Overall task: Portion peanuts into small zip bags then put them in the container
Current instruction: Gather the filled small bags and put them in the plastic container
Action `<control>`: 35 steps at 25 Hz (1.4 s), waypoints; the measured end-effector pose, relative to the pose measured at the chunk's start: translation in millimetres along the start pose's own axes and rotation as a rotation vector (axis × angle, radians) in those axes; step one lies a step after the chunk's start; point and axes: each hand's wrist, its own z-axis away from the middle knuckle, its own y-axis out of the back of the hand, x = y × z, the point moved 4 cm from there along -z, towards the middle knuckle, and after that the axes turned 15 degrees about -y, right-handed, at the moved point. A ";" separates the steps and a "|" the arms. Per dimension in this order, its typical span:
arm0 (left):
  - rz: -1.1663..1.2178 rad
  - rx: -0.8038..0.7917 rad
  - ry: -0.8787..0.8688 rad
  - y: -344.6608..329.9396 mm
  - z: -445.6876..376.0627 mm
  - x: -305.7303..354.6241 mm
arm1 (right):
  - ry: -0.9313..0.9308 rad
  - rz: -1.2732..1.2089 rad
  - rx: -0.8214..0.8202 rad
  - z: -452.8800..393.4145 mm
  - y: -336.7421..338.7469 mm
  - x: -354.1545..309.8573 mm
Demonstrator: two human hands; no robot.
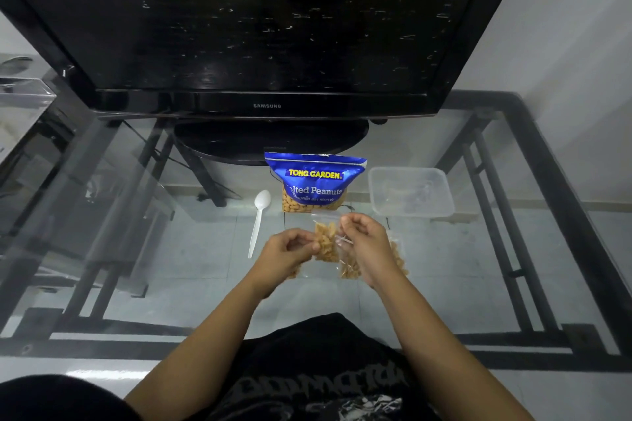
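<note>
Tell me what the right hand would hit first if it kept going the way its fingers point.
The right hand points up-left, away from the person. It already pinches the zip bag; beyond that, probably the peanut bag, though depth is unclear.

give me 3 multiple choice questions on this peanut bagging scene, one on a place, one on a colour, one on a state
1. Where does the white spoon lie?
A. left of the peanut packet
B. inside the container
C. on the TV

2. What colour is the peanut packet?
A. red
B. blue
C. green

3. What is the state of the clear container?
A. holds no peanut bags
B. full of peanuts
C. lidded

Answers: 1 A, it lies on the glass left of the packet. 2 B, blue above a window showing nuts. 3 A, no peanut bags show inside, and both hands hold a zip bag.
</note>
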 end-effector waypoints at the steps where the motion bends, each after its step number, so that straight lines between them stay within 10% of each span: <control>1: 0.006 0.059 0.028 -2.1 1.9 -3.5 | 0.006 0.044 0.009 -3.3 0.0 1.5; 7: -0.508 0.147 0.072 -2.5 0.8 -18.4 | 0.208 0.862 0.443 -13.5 21.6 15.5; 14: -0.845 0.122 0.008 -7.3 -4.9 -16.6 | 0.200 1.026 0.469 -22.5 24.7 30.4; 21: -0.855 0.129 -0.075 -4.1 -6.7 -10.6 | 0.212 0.812 0.409 -24.2 24.9 35.7; 28: -0.090 0.093 0.033 -19.0 -19.8 2.0 | 0.187 0.324 0.071 -2.1 14.4 27.0; 35: 0.023 0.050 -0.007 -23.0 -20.0 13.4 | 0.085 0.091 0.099 -3.6 13.4 24.5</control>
